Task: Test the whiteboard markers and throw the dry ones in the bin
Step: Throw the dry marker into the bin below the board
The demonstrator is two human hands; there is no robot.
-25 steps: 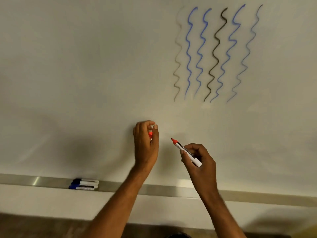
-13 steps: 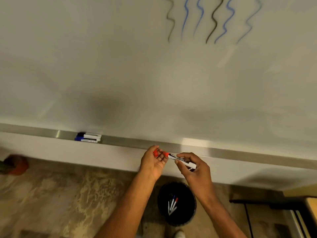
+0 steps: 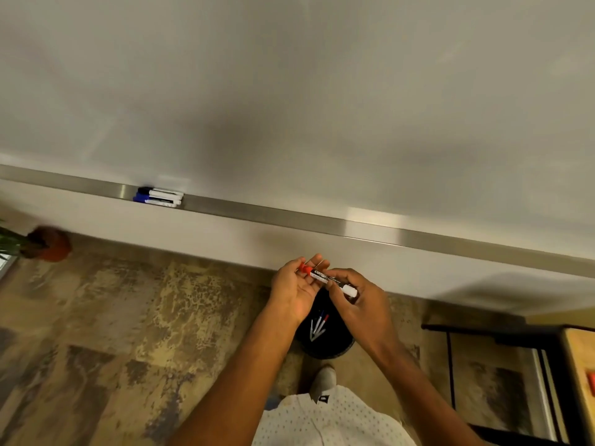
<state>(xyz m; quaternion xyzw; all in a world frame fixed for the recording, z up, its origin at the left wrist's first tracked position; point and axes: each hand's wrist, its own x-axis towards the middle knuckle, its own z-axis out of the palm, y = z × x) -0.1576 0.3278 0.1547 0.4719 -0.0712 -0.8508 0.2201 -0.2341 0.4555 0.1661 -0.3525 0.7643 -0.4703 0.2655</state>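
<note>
A red whiteboard marker (image 3: 325, 278) is held between both hands, low in front of the whiteboard (image 3: 289, 91). My right hand (image 3: 357, 300) grips its white barrel. My left hand (image 3: 294, 288) pinches the red cap at the marker's tip end; the cap sits on the marker. Directly below the hands a black bin (image 3: 325, 336) stands on the floor with several markers lying inside. On the metal tray (image 3: 257, 214) to the left lie a black-capped and a blue-capped marker (image 3: 157, 196) side by side.
A potted plant (image 3: 42, 243) stands on the floor at far left. A dark-framed table with a wooden top (image 3: 576, 358) is at the right. My white shoe (image 3: 323, 379) stands just before the bin. The floor is mottled brown.
Both hands dropped from the board to below the tray, above the bin. The red cap, held apart in my left hand, now sits on the marker tip. My view tilted downward.
</note>
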